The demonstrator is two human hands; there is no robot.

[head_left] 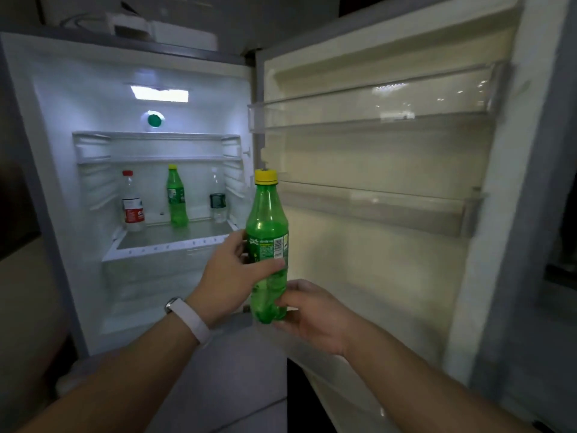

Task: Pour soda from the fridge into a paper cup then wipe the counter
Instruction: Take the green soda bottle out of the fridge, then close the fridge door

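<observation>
**Soda Bottle Held in Both Hands at Open Fridge**

A person held a green soda bottle [267, 214] upright in front of an open fridge [62, 120]. The left hand [228, 276], a white wristband [190, 320] on its wrist, was clasped around the bottle's labelled middle, with the thumb lying across the front just below the label. The right hand [312, 314] gripped the base, thumb on the side and fingers curled beneath it. The bottle's yellow cap [265, 177] was screwed on, well above both sets of fingers.

Beyond the left hand's fingers and further back, three bottles stood apart on the lit fridge shelf [175, 235] — a red-capped water bottle [132, 201] at the left, a second green soda bottle [177, 198] in the middle and a clear bottle with a dark label [217, 195] at the right.

To the right of the fingers, the fridge door [374, 260] stood wide open — its clear door bins [368, 110] sat above the level of the hands.
</observation>
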